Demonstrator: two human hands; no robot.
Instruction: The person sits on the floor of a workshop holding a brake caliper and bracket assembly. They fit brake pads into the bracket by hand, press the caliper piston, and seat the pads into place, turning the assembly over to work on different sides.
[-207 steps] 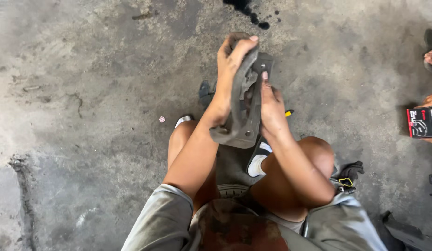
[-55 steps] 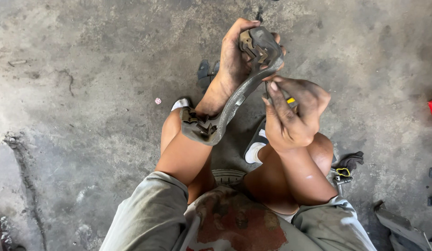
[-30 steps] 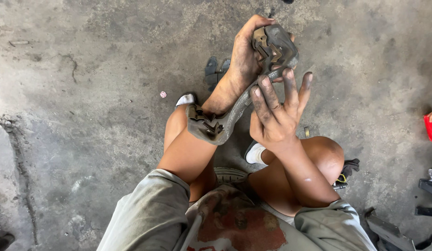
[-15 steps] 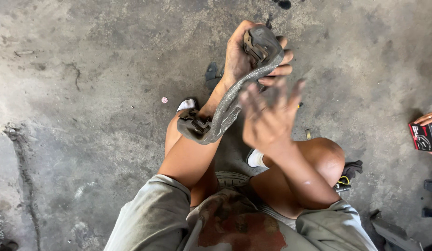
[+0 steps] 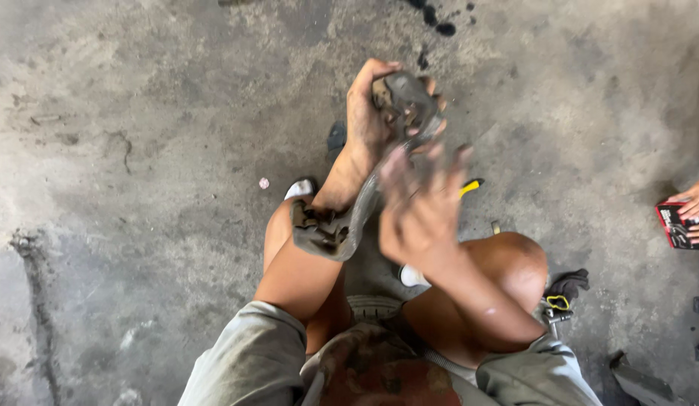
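Observation:
My left hand (image 5: 368, 113) grips the top end of a long, dirty grey metal bracket (image 5: 342, 225) that slants down across my left forearm to a chunky lower end. My right hand (image 5: 421, 207) hovers just in front of the bracket with its grimy fingers spread, blurred by motion, and holds nothing. Both hands are raised above my bare knees over a concrete floor. A yellow-handled tool (image 5: 471, 186) lies on the floor behind my right hand, mostly hidden.
Another person's hand (image 5: 695, 199) holds a small red and black box (image 5: 674, 224) at the right edge. Black gloves and a small tool (image 5: 564, 293) lie by my right knee. Dark oil spots (image 5: 440, 26) mark the concrete at the top. Dark parts (image 5: 643, 380) lie at the lower right.
My right hand let go of the yellow tool, opened its fingers and now waves beside the bracket. My left hand keeps its grip on the upper end. The red box has come back into view at right.

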